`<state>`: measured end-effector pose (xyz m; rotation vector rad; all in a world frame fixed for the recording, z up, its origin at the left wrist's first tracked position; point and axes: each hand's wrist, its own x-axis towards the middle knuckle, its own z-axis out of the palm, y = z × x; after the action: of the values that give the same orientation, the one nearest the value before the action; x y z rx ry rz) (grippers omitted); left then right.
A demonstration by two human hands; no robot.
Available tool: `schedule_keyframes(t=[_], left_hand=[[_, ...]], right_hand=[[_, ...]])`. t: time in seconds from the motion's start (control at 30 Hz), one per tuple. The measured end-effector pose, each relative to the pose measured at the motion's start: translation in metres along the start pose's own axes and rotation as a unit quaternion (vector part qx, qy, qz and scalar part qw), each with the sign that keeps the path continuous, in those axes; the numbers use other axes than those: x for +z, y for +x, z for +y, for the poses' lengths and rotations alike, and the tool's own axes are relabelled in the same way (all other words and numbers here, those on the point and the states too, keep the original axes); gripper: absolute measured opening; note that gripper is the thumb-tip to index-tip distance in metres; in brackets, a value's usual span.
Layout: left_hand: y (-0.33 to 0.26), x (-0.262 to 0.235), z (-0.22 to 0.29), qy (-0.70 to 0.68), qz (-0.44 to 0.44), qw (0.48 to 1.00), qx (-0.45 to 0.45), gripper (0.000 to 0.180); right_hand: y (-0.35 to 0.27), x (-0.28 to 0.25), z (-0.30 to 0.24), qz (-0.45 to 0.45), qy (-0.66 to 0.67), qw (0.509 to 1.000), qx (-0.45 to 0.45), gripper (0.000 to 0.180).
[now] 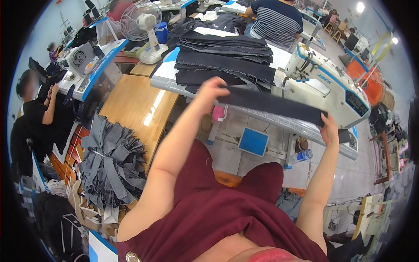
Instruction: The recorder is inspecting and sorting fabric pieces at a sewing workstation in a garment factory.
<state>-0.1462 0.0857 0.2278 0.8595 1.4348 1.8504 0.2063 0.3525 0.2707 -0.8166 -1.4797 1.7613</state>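
Note:
Between my hands stretches a long dark navy fabric strip (273,105), held above the near edge of the sewing table (163,77). My left hand (214,91) pinches its left end, with fingers closed on the cloth. At the other end, my right hand (330,129) grips the strip's corner, thumb and fingers together. Just beyond the strip lie stacked dark fabric pieces (224,61) with frayed, pale-edged layers. To the right of the stacks stands a white and blue sewing machine (321,72), its needle area near the pile.
A wooden board (131,102) lies left of the table, beside a bundle of grey fabric strips (111,159). A white fan (148,32) stands behind it. Below the table are a blue pedal (253,141) and a plastic bottle (302,156). Another person (277,22) sits beyond the table.

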Motion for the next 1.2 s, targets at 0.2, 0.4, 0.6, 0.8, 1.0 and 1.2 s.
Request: schedule_keyframes(t=[0.2,0.4,0.6,0.8,1.0,1.2], left_hand=[[0.047,-0.139,0.072,-0.079,0.140,0.978,0.133,0.017],[0.111,-0.188,0.063,-0.001,0.214,0.970,0.118,0.019],[0.142,-0.201,0.025,0.412,0.287,0.852,0.145,0.040],[0.121,-0.209,0.051,0.586,0.256,0.722,0.265,0.076],[-0.030,-0.123,0.025,0.264,0.143,0.944,0.136,0.048],[-0.090,-0.027,-0.061,0.117,-0.065,0.990,-0.042,0.024]], right_hand=[[0.074,0.143,-0.006,-0.071,-0.194,0.973,-0.104,0.027],[0.147,0.211,0.006,0.065,-0.387,0.901,-0.182,0.036],[0.169,0.218,0.045,0.121,-0.634,0.749,-0.146,0.046],[0.076,0.146,0.011,0.083,-0.536,0.792,-0.281,0.048],[-0.139,-0.032,-0.002,-0.062,-0.587,0.804,0.079,0.025],[-0.348,-0.131,0.092,0.140,-0.515,0.811,0.241,0.026]])
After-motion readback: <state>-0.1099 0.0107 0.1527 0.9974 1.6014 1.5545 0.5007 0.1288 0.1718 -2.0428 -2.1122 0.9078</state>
